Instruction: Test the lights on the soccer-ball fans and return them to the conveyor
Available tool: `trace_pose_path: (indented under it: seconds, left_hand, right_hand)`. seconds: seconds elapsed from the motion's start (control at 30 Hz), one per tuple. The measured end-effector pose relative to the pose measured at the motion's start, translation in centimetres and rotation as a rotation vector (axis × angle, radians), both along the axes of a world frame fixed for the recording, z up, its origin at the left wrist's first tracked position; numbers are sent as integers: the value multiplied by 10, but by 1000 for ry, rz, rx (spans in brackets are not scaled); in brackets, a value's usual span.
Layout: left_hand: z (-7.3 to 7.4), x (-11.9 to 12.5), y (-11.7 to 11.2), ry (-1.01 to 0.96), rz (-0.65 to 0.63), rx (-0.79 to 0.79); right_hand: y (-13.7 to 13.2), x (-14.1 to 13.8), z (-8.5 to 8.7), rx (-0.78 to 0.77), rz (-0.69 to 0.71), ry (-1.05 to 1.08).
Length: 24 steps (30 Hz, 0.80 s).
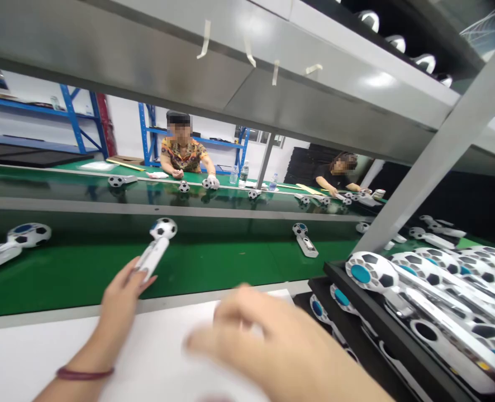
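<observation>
- Over green worktop (239, 265), centre-left, ball-headed device (156, 252) is gripped by left hand (120, 294).
- Right hand (272, 338) is held half-open, lower centre.
- Upper left, blue shelving (72, 117) is seen.

Straight ahead, the flat green belt (231, 265) spans left to right; over it, in the left hand (119, 296), a white plastic football-headed handle (155, 257). Another handle (306, 244) lies to its right, one more (8, 249) far left. Nearer, the right hand (264, 340) hovers above the flat white worktop (163, 340). Right side, stacked black trays (334, 272) under handle rows (371, 271); beyond the belt, two people (184, 155).
</observation>
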<state>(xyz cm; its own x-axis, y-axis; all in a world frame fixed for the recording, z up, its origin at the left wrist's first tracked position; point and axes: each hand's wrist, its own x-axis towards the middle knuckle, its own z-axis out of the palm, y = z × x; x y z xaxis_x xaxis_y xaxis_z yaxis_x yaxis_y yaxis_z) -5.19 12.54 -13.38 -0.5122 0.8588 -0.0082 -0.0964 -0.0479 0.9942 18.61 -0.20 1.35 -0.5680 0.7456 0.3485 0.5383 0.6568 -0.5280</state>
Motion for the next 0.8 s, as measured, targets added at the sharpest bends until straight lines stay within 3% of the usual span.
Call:
trace_pose_path:
  seconds: [0.1,0.17,0.27,0.37,0.5,0.63,0.7,0.8]
  left_hand:
    - [-7,33,-13,182,-106,71]
    - [-10,48,-21,329,-147,137]
    - [-14,60,-29,508,-185,210]
    - [-13,66,-36,719,-213,328]
    - [-13,74,-45,853,-257,427]
    - [-17,77,-47,697,-322,410]
    - [-19,76,-44,418,-417,343]
    - [-19,73,-38,-129,-588,109]
  right_hand:
    - [44,-4,-4,-143,-188,57]
    - [77,-7,-22,-281,-274,22]
    - [111,-9,-53,-362,-283,-49]
    - [124,-11,-70,-351,-239,35]
    - [126,-13,-76,-397,-252,143]
    - [129,-20,-90,-354,-269,339]
    - [130,-25,-106,-252,-318,433]
    - [129,-32,-131,-86,-321,511]
